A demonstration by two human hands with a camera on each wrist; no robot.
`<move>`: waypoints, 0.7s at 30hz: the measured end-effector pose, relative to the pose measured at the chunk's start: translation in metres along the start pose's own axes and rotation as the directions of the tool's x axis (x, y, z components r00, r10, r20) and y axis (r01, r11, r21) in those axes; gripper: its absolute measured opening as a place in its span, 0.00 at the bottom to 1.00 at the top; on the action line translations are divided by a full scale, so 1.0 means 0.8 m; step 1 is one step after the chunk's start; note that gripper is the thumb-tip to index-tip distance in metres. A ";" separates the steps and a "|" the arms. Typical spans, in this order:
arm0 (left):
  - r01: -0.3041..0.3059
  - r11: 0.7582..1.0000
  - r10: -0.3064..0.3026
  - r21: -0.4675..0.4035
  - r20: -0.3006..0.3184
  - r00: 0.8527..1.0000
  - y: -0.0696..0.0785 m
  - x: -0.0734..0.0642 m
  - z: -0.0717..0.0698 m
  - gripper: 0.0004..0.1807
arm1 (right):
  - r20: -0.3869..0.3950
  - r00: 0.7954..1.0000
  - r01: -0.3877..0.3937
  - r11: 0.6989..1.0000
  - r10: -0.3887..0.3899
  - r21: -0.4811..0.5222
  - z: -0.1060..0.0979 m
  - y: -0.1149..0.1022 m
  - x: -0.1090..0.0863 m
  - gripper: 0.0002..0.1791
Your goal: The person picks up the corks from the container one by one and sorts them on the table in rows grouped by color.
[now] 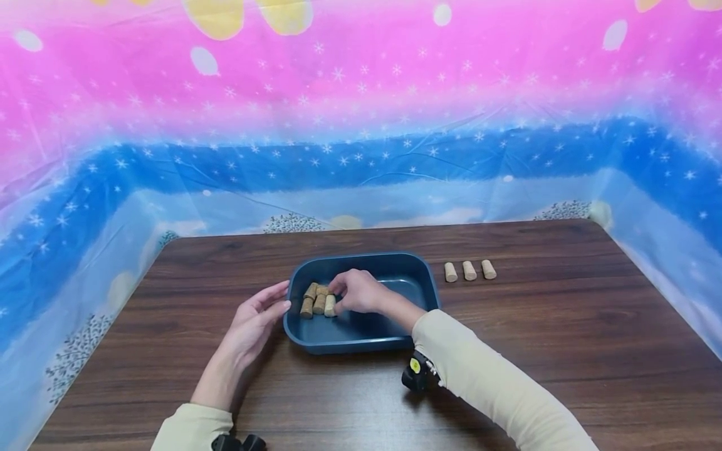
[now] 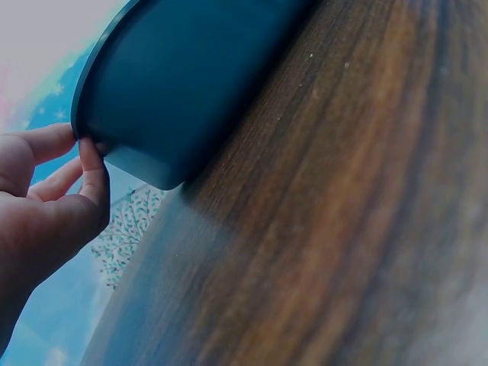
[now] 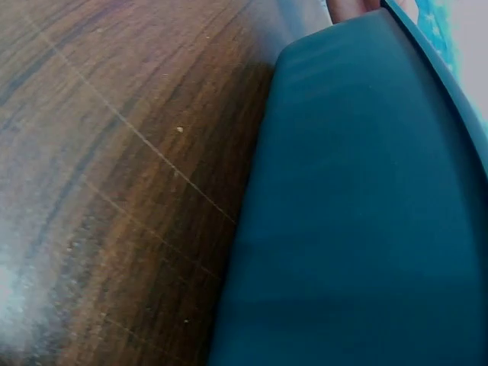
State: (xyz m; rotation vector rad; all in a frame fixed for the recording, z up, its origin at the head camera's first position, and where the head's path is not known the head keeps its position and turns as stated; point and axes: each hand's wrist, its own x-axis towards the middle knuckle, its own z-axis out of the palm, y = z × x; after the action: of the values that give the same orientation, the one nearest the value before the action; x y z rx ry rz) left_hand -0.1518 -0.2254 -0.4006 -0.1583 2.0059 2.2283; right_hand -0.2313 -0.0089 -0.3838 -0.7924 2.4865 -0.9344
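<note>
A dark blue rectangular tub (image 1: 361,344) stands on the table with several cork stoppers (image 1: 306,307) grouped at its left end. My right hand (image 1: 361,291) reaches over the near wall into the tub. Its finger and thumb pinch a pale cork stopper (image 1: 329,305) at the right of the group. The left hand (image 1: 254,322) is at the tub's left end, thumb and fingers extended against the outside of the wall. In the left wrist view, the left hand's fingertips (image 2: 91,156) meet the tub just under its rim. The right wrist view shows the tub's outer wall (image 3: 358,191), which hides the right hand.
Three pale cork stoppers (image 1: 469,270) stand in a row on the dark wooden table (image 1: 564,351), right of the tub. A printed pink and blue cloth (image 1: 361,125) hangs behind the table and along both sides.
</note>
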 end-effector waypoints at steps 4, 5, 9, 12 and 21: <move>-0.001 1.000 0.001 0.003 0.001 1.000 0.000 0.000 0.000 0.29 | 0.005 1.000 -0.002 1.000 0.002 -0.026 0.001 0.001 0.003 0.22; -0.002 1.000 0.002 0.003 0.001 1.000 0.000 0.000 0.000 0.29 | 0.006 1.000 0.001 0.999 0.000 -0.034 0.001 0.001 0.004 0.23; -0.003 1.000 0.003 0.003 0.002 1.000 0.001 0.000 0.000 0.29 | 0.000 1.000 0.007 0.998 -0.007 -0.057 0.004 0.003 0.006 0.22; 0.001 1.000 -0.001 0.000 0.002 1.000 0.001 0.000 0.000 0.29 | 0.001 1.000 0.004 0.998 -0.004 -0.063 0.006 0.002 0.006 0.20; 0.003 1.000 -0.003 0.001 0.003 1.000 0.001 0.001 0.000 0.29 | 0.012 1.000 -0.010 1.000 0.010 -0.029 0.004 0.002 0.003 0.18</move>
State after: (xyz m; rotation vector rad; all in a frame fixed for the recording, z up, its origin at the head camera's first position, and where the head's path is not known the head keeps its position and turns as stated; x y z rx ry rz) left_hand -0.1526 -0.2254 -0.4002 -0.1572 2.0035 2.2244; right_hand -0.2323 -0.0114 -0.3873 -0.7918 2.4965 -0.8895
